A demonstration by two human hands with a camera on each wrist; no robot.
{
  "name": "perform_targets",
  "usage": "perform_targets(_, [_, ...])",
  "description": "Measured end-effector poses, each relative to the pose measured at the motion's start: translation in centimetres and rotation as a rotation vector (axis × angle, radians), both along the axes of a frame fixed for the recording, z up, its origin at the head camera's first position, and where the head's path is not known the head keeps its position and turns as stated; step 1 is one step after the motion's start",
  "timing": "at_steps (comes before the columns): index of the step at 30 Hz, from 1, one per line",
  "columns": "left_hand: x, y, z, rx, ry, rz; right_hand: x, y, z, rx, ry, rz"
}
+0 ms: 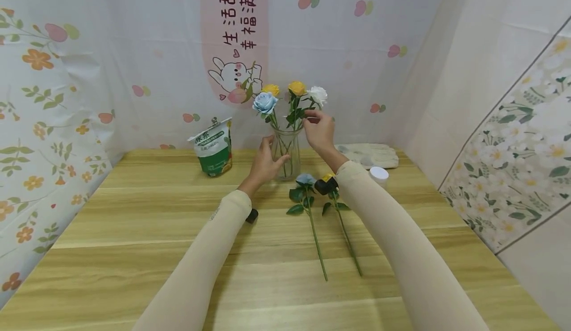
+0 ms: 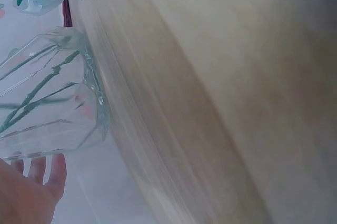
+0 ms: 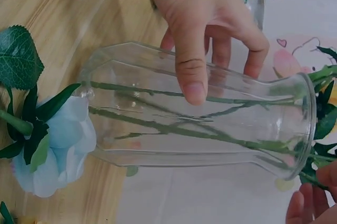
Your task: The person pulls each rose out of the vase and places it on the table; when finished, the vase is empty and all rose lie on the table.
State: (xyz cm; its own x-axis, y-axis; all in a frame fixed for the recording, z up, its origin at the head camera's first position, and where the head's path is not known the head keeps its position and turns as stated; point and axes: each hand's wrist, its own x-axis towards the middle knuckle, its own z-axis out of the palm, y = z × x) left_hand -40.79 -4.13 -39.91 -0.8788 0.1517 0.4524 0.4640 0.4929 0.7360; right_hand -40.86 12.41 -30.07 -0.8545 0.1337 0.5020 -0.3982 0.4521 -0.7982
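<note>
Vase (image 3: pixel 158 145): clear glass, smooth, glossy. Tabletop (image 1: pixel 111 251): wood-grain, smooth, faint sheen. Blue rose (image 3: pixel 60 148): matt, cloth-like petals. Stand-up pouch (image 1: pixel 215 147): glossy plastic.

The person I watched wore long, pale cream sleeves, the left sleeve (image 1: pixel 192 276) and the right sleeve (image 1: pixel 397 242) matching. The cloth looked smooth and fitted fairly close along the forearms, narrowing to cuffs tinged slightly yellower. Small dark marks (image 1: pixel 215 214), too tiny for me to read, ran beside the left cuff (image 1: pixel 238 201). A little black block (image 1: pixel 252 216) jutted out by that wrist, and another dark, blocky piece (image 1: pixel 326 186) showed near the right one. Both the left hand (image 1: pixel 264 165) and the right hand (image 1: pixel 320 133) were bare.
</note>
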Motion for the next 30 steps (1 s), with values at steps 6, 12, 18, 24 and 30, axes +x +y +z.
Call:
perform_targets(6, [-0.1, 0.0, -0.1, 0.005, 0.007, 0.008, 0.2, -0.1, 0.4, -0.002, 0.093, -0.025])
perform_targets(12, [0.0, 0.2, -0.2, -0.005, 0.005, 0.007, 0.4, -0.3, 0.7, 0.002, 0.164, -0.028])
perform_targets(18, [-0.1, 0.2, -0.4, -0.016, -0.004, 0.002, 0.3, -0.1, 1.6, -0.011, 0.28, -0.037])
perform_targets(24, [0.0, 0.1, -0.1, 0.001, -0.007, 0.0, 0.2, 0.0, 2.2, 0.099, 0.384, 0.022])
perform_targets(30, [-0.1, 0.1, -0.1, 0.013, -0.02, -0.008, 0.4, -0.4, 1.7, 0.186, 0.45, 0.101])
